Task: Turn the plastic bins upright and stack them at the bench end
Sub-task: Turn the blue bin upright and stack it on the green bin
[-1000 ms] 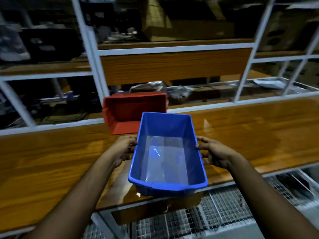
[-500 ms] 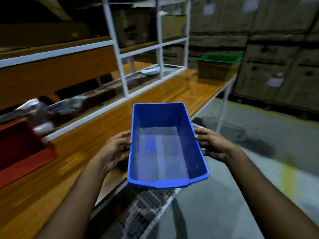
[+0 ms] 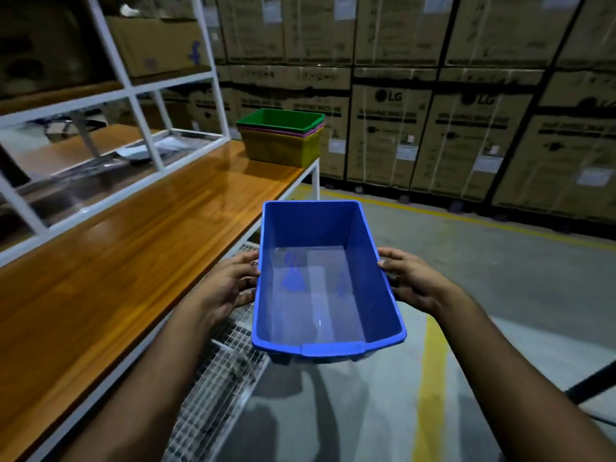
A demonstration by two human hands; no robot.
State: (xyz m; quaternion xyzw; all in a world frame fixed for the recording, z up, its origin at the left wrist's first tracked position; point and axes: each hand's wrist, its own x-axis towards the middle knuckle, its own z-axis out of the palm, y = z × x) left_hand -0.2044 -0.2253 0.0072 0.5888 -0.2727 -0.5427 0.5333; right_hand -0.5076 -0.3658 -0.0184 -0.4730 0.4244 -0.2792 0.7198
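You hold the blue bin (image 3: pixel 328 281) upright, open side up, with both hands, in the air just off the near long edge of the wooden bench (image 3: pixel 133 248) and over the concrete floor (image 3: pixel 500 278). Your left hand (image 3: pixel 228 288) is pressed against the bin's left long wall, fingers curled toward its underside, thumb near the rim. Your right hand (image 3: pixel 411 281) clamps the right long wall the same way, with the fingertips (image 3: pixel 386 263) meeting the rim edge. Neither hand is spread free; both are closed on the bin. The bin interior is bare, the bottom glossy with a pale reflection. A short lip runs along its near end rim. At the far end of the bench stands the stack of bins (image 3: pixel 281 138), upright and nested: the green bin (image 3: pixel 280 120) on top, a thin pink rim (image 3: pixel 315 131) showing under it, the yellow bin (image 3: pixel 278 150) at the bottom. The stack sits well apart from the blue bin, beyond it along the bench. A white shelf frame (image 3: pixel 146 128) rises along the far long side of the bench. Under the bench edge, left of the blue bin, lies a wire mesh rack (image 3: pixel 220 378). Beyond the bench end, stacked cardboard cartons (image 3: pixel 466 111) fill the wall. A yellow floor line (image 3: pixel 430 378) runs right of the bench, below the bin.
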